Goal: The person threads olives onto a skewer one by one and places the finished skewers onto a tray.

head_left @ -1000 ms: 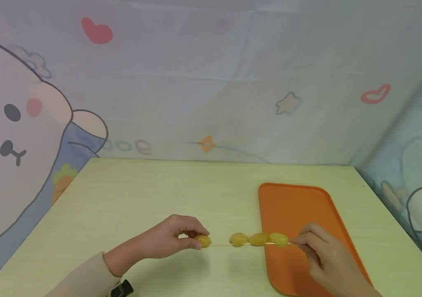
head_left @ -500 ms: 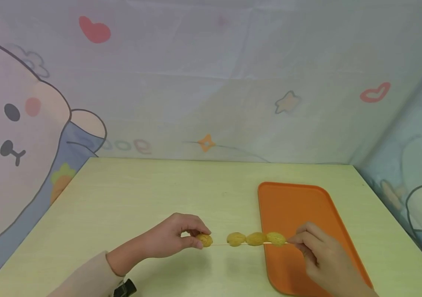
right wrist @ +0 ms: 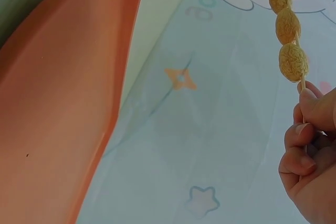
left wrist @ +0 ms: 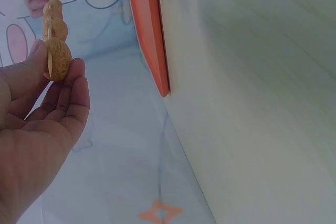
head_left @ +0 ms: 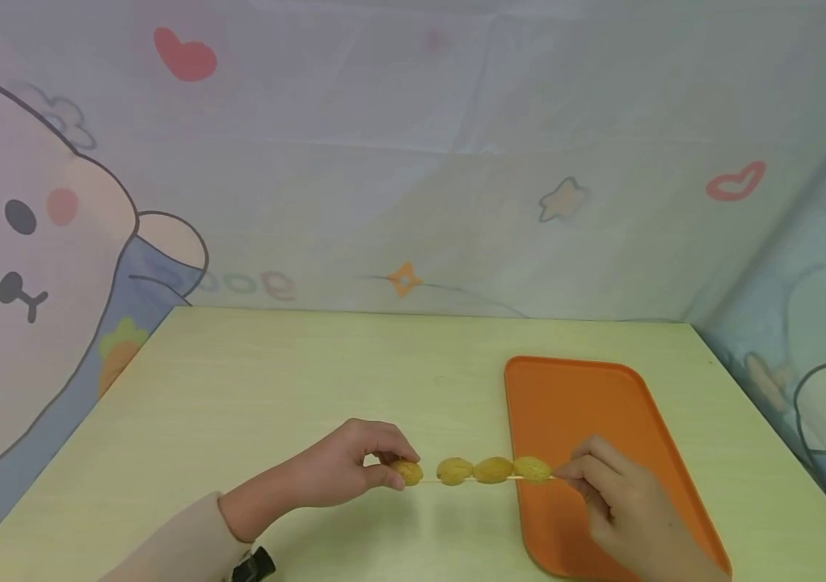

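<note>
A thin wooden skewer (head_left: 431,481) runs level above the table between my two hands. Three yellow, wrinkled oval pieces (head_left: 493,470) sit side by side on its right part. A fourth-looking match, another wrinkled yellow piece (head_left: 408,472), is at the skewer's left end, pinched between thumb and fingers of my left hand (head_left: 343,465). A short gap of bare stick separates it from the row. In the left wrist view, the skewer's pale tip (left wrist: 50,66) shows along that piece (left wrist: 60,59). My right hand (head_left: 627,505) pinches the skewer's right end, close to the last piece (right wrist: 293,62).
An orange tray (head_left: 573,404) lies on the right of the pale wooden table (head_left: 311,364), partly beneath my right hand and the skewer. A cartoon-printed cloth (head_left: 384,162) hangs behind the table. A dark watch-like item (head_left: 253,566) is by the left sleeve.
My left hand and its piece have shifted slightly right. My right hand has come left with the skewer, and the bare gap between the left piece and the row has narrowed.
</note>
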The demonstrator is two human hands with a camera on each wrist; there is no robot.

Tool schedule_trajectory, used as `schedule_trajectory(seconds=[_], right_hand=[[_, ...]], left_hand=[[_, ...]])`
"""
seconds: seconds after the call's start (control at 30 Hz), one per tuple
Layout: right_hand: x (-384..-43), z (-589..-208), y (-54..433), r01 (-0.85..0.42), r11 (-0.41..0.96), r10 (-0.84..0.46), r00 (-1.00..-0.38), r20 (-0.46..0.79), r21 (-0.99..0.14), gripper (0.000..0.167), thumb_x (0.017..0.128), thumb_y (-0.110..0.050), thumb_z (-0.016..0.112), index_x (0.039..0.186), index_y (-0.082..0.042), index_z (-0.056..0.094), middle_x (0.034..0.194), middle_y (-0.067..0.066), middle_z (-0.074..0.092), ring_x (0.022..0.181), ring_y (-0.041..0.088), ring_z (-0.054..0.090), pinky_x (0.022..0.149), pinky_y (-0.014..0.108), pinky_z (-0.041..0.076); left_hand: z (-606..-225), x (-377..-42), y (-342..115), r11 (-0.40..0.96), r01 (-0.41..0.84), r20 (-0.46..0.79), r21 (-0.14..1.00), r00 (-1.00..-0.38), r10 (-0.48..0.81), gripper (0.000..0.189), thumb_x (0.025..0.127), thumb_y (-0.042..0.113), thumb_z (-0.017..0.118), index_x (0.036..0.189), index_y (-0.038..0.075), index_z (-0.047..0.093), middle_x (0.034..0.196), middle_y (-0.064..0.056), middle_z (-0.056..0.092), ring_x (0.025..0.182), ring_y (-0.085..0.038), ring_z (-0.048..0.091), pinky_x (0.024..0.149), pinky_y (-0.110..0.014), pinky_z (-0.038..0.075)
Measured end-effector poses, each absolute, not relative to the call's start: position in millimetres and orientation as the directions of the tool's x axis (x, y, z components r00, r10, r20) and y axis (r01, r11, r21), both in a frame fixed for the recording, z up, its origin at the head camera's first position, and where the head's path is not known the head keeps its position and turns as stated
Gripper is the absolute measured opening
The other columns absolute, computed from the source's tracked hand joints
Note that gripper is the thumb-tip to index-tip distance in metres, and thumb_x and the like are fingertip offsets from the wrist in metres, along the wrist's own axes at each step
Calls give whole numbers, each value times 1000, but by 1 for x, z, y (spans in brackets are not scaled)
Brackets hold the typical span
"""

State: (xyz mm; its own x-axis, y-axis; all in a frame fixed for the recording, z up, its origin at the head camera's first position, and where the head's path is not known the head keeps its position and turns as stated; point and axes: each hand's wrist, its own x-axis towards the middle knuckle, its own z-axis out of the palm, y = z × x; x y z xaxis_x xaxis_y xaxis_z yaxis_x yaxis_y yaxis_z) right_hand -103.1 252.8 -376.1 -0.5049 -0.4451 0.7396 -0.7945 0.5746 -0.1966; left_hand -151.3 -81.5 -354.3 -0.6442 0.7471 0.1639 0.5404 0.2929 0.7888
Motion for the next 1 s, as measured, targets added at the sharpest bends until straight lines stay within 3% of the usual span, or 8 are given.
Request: schedule_trajectory(seconds=[0.2, 0.27, 0.4, 0.63, 0.73, 0.8, 0.9, 1.0], right_hand=[[-103, -379, 252, -802, 558, -449, -509, 734, -215, 29, 101, -10, 39, 86, -12, 64, 87, -6, 53, 61, -3, 41, 54, 3, 35], [-102, -379, 252, -795, 564, -449, -522, 725, -222, 25, 89, 8, 50, 86, -13, 64, 88, -6, 53, 62, -2, 43, 54, 4, 36], [-100, -379, 251, -788, 570, -450, -536, 714, -233, 51, 59, 30, 60, 86, -13, 64, 88, -7, 53, 64, -2, 45, 56, 4, 38], [-101, -379, 251, -804, 550, -458, -515, 725, -225, 53, 57, 31, 58, 87, -12, 64, 87, -6, 52, 64, -2, 43, 56, 4, 37], [-101, -380, 252, -806, 543, -455, -518, 725, -235, 52, 58, 30, 57, 87, -12, 64, 87, -6, 52, 64, -2, 43, 56, 4, 37], [-101, -381, 253, -808, 537, -454, -519, 724, -242, 42, 70, 26, 55, 88, -12, 64, 87, -5, 52, 65, -1, 44, 57, 5, 38], [-102, -382, 255, -803, 542, -448, -524, 724, -246, 23, 95, 2, 46, 89, -11, 64, 88, -6, 52, 66, -1, 44, 58, 5, 39], [-101, -385, 258, -797, 548, -440, -533, 723, -254, 30, 104, -21, 39, 91, -10, 64, 89, -5, 53, 68, 0, 46, 59, 6, 40]], left_hand=[[-356, -152, -79, 293, 551, 170, 781, -639, 750, 18, 87, 11, 70, 104, 6, 70, 98, 0, 68, 88, -4, 60, 78, -25, 52], [-356, -152, -78, 291, 545, 165, 787, -639, 751, 18, 87, 11, 70, 104, 6, 71, 98, 0, 67, 88, -4, 60, 78, -25, 52], [-357, -153, -76, 292, 527, 151, 798, -645, 749, 17, 88, 12, 70, 104, 7, 71, 97, 0, 67, 88, -4, 59, 77, -26, 52], [-358, -154, -73, 295, 533, 149, 793, -639, 754, 18, 88, 12, 69, 105, 7, 71, 99, 0, 67, 89, -4, 59, 78, -25, 51], [-357, -154, -71, 286, 542, 159, 790, -633, 758, 18, 88, 12, 69, 105, 7, 71, 99, -1, 68, 89, -4, 60, 78, -25, 52], [-356, -154, -70, 282, 542, 163, 792, -632, 757, 19, 88, 12, 69, 106, 6, 70, 100, -1, 67, 89, -5, 60, 79, -25, 52], [-356, -154, -68, 275, 536, 167, 798, -635, 754, 21, 89, 13, 68, 108, 6, 70, 101, -1, 67, 90, -5, 59, 78, -25, 52], [-357, -155, -66, 265, 542, 185, 797, -638, 748, 22, 89, 12, 68, 109, 5, 69, 101, -2, 67, 89, -6, 59, 78, -25, 52]])
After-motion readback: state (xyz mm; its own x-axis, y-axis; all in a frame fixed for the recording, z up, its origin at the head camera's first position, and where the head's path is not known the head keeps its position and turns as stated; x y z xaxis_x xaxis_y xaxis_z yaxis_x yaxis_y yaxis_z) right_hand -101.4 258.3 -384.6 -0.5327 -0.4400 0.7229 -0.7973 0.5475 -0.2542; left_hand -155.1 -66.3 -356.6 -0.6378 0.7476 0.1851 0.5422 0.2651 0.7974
